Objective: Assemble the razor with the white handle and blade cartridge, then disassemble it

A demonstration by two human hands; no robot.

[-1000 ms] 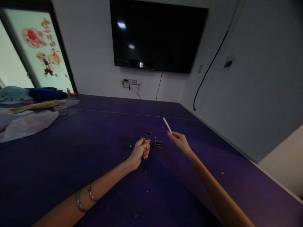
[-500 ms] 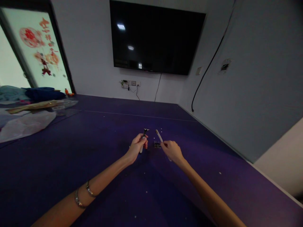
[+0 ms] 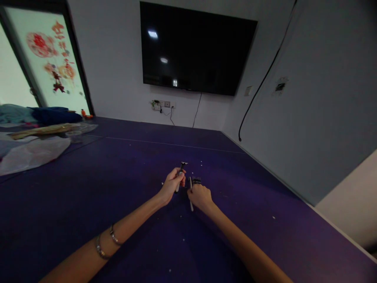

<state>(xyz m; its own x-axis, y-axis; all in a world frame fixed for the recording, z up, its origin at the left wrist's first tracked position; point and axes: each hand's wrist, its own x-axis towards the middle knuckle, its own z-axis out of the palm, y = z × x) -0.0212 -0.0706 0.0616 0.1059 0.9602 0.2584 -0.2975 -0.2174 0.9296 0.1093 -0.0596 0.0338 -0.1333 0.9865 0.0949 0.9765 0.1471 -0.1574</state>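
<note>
Gripping a razor (image 3: 182,167) by the handle: left hand (image 3: 171,185), curled tight, razor head poking out past its fingers. White stick (image 3: 191,206) next, right of that hand, held in right hand (image 3: 201,197). Dark case (image 3: 197,180) just beyond right knuckles, contact unclear. Looks like both tools are taken up, not touching; any shaving done on the stick can't be told.

Tally: hands, two, one left (image 3: 173,184), one right (image 3: 201,195); T-headed tool (image 3: 182,166), one; slim pale stick (image 3: 191,205), one; small dark item (image 3: 196,180), one; bracelets (image 3: 100,248), two; wall-mounted screen (image 3: 194,49), one; thick black cable (image 3: 266,75), one; small orange object (image 3: 86,114), one; dark blue cloth bundle (image 3: 54,115), one; white specks (image 3: 183,239), several, probably more than a dim view lets me count.
</note>
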